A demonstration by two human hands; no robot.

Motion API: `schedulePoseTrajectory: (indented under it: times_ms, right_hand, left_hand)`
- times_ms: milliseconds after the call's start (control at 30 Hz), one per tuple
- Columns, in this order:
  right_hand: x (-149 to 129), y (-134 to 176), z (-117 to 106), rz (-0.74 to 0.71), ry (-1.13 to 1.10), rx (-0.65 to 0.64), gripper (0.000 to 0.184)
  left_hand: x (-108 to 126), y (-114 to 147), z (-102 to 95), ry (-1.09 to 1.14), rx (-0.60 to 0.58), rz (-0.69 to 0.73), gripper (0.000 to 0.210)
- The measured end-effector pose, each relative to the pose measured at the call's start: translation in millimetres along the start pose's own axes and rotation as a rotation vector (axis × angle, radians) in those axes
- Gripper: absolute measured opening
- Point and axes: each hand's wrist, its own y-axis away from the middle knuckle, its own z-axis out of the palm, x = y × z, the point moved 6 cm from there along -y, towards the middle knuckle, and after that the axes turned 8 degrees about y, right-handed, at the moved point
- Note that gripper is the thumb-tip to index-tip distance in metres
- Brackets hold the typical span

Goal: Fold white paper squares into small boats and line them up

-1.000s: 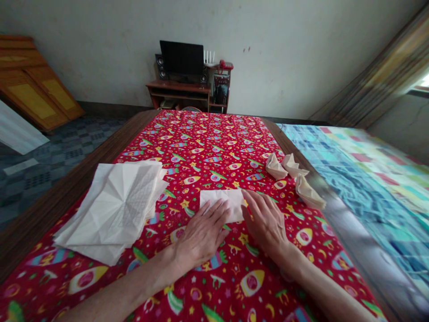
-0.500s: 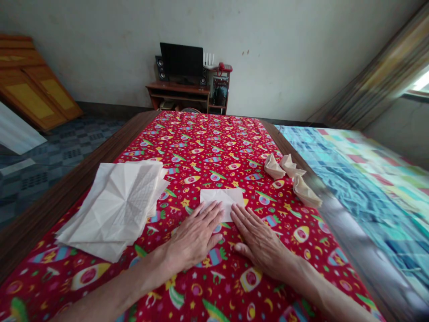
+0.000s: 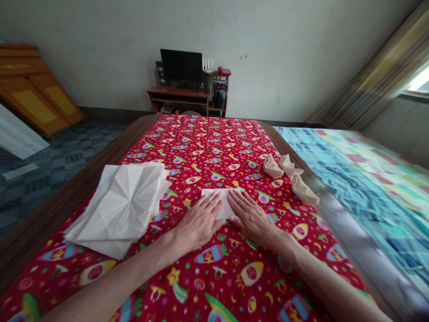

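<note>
A small folded sheet of white paper (image 3: pixel 225 209) lies flat on the red patterned cloth (image 3: pixel 214 290), partly covered by both hands. My left hand (image 3: pixel 201 219) rests palm down on its left part, fingers stretched out and pointing away from me. On its right part lies my right hand (image 3: pixel 251 214), also flat, with its fingers extended. The two thumbs nearly meet at the near edge of the paper. Left of my hands is a stack of creased paper sheets (image 3: pixel 117 205). Several folded paper pieces (image 3: pixel 303 190) sit near the right edge of the cloth.
The cloth covers a table with a dark wooden border (image 3: pixel 83 165). Beyond its far end stands a desk (image 3: pixel 179 95) with a monitor (image 3: pixel 181 65) and a red telephone (image 3: pixel 224 71). A bed with a blue checked cover (image 3: pixel 338 179) adjoins the right side. An orange cabinet (image 3: pixel 40 94) stands left.
Both hands have slid forward over the folded paper and now cover more of it. My right hand has moved slightly left and away from me. The view has shifted a little.
</note>
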Motion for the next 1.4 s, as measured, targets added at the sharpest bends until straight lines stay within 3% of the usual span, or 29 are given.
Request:
schedulePoseTrajectory:
  times_ms: [133,267,400,467,567,700,867,1067,1233,1400]
  right_hand:
    - [22.3,-6.5,8.4,0.062,-0.006,-0.010,0.051]
    - [36.2,-1.6,5.8,0.141,0.005,-0.015,0.050]
    - [20.8,4.4,-12.1,0.292,0.030,0.125,0.048]
    - [-9.8,3.2,-19.5,0.162,0.031,0.198,0.049]
    - [-51.5,-1.0,-20.0,-0.054,-0.009,0.209,0.041]
    - [-61.9,-8.7,-19.1,-0.115,0.022,0.195,0.026]
    - [-67.6,-17.5,-26.8,-0.244,0.227,0.140,0.030]
    - [-70.9,-25.2,-23.9,-0.139,0.277,0.074,0.027]
    - [-65.3,-24.5,-17.8,-0.017,0.203,0.101,0.019]
    - [-71.1,-29.7,-18.8,0.011,0.215,0.110,0.013]
  left_hand:
    - [-20.7,-11.6,-0.1,-0.049,-0.023,-0.059,0.055]
    - [-30.2,-3.2,-4.6,-0.095,-0.054,-0.088,0.058]
    - [-30.4,7.2,-7.2,-0.091,-0.027,-0.106,0.058]
    - [-30.3,8.7,-8.3,-0.076,0.010,-0.104,0.057]
    - [-33.3,6.3,-10.3,-0.020,0.052,-0.089,0.049]
    - [-42.3,1.0,-16.1,0.111,0.141,-0.059,0.037]
    - [-51.0,-0.2,-15.1,0.176,0.212,-0.031,0.034]
    - [-56.5,2.0,-13.5,0.192,0.253,-0.024,0.040]
    - [-56.8,3.1,-16.5,0.201,0.239,-0.012,0.043]
    - [-55.8,-1.9,-21.3,0.201,0.245,-0.016,0.043]
